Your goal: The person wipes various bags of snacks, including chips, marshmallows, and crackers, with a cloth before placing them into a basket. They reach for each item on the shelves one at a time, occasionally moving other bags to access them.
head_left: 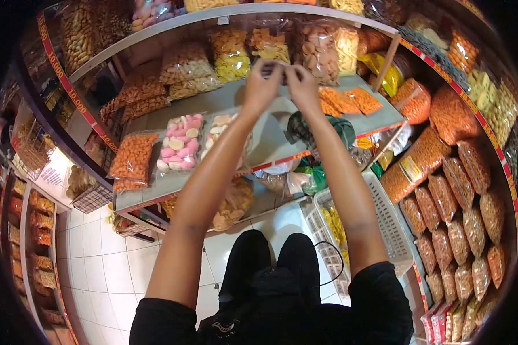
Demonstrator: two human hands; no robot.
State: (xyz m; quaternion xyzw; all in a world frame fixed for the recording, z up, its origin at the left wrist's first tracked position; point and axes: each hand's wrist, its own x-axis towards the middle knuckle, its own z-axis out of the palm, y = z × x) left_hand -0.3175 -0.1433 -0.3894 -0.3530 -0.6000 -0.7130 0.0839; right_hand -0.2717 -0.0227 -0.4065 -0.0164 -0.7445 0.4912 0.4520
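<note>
Both my arms reach up over the grey shelf (pixel 270 144). My left hand (pixel 263 84) and my right hand (pixel 303 86) meet at the fingertips and pinch the top edge of a clear plastic bag (pixel 282 70). The bag is almost see-through and what it contains is hard to make out. Behind my hands lie clear bags of yellow crackers (pixel 230 54) and of round tan biscuits (pixel 318 50). Flat packs of orange chips (pixel 348 101) lie just right of my right wrist.
A bag of pink and white sweets (pixel 181 142) and a bag of orange snacks (pixel 133 156) lie at the shelf's left front. A white plastic basket (pixel 385 221) stands on the floor at my right. Hanging snack bags (pixel 466 213) fill the right wall.
</note>
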